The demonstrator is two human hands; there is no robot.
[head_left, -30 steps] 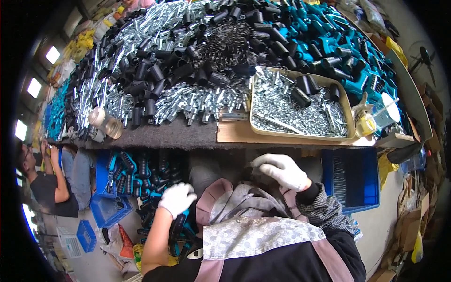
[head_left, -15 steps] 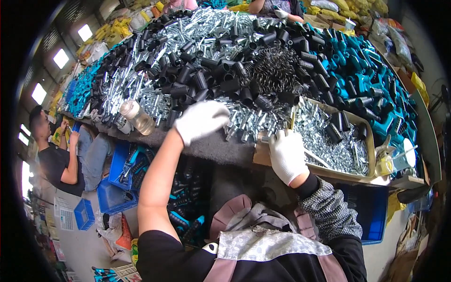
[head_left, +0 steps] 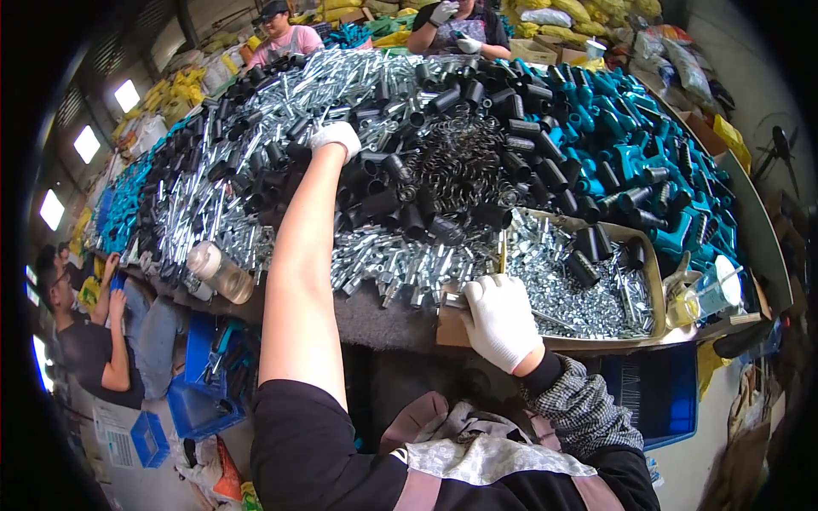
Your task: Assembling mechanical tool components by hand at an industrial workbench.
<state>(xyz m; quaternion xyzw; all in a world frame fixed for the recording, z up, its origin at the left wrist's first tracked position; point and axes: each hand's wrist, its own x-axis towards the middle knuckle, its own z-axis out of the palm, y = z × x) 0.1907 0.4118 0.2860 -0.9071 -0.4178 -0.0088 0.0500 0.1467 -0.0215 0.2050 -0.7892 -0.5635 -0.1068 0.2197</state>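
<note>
Reaching far across the heap, my left hand (head_left: pixel 336 136) in a white glove touches the long silver metal rods (head_left: pixel 375 72). Its fingers are mostly hidden, so their grip does not show. Black cylindrical sleeves (head_left: pixel 379 204) lie around that forearm. My right hand (head_left: pixel 501 319), also gloved in white, is closed at the table's near edge. A small silver metal cylinder (head_left: pixel 455 300) sticks out from its left side. Just beyond this hand stands a thin yellowish stick (head_left: pixel 503 252). To its right is a shallow tray (head_left: pixel 658 289) of small metal parts, with several black sleeves on top.
Dark coil springs (head_left: pixel 460 157) lie mid-heap, teal tool housings (head_left: pixel 639 162) at the right. A clear jar (head_left: pixel 220 272) stands near the left front edge, a cup (head_left: pixel 718 285) at the right. Blue crates (head_left: pixel 200 404) sit below. Co-workers (head_left: pixel 460 30) are opposite and at the left.
My left hand has moved from the near edge far forward into the metal rods. My right hand stays by the tray's left corner. The view has shifted, showing more of the people opposite.
</note>
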